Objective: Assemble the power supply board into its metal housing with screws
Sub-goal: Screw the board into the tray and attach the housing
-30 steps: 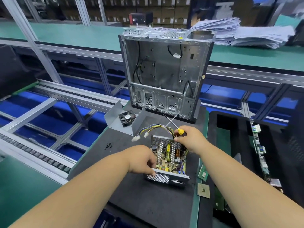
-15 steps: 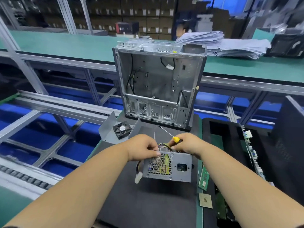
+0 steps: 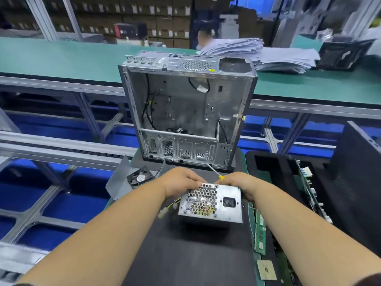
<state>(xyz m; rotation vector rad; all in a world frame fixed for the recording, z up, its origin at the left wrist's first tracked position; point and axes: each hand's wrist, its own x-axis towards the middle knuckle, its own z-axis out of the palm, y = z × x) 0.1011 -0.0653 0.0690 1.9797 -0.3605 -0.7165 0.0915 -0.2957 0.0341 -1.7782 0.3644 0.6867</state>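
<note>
On the dark-matted desk (image 3: pixel 185 254), before an open grey steel computer case (image 3: pixel 186 112), I stand the silver perforated-metal power supply housing (image 3: pixel 210 204) on edge, its honeycomb grille facing me; my left hand (image 3: pixel 181 183) curls over its top left corner, my right hand (image 3: pixel 240 183) grips its top right corner along with a yellow-handled screwdriver (image 3: pixel 215 173); likely turning the housing to reach a screw hole, I next need the tip seated squarely.
</note>
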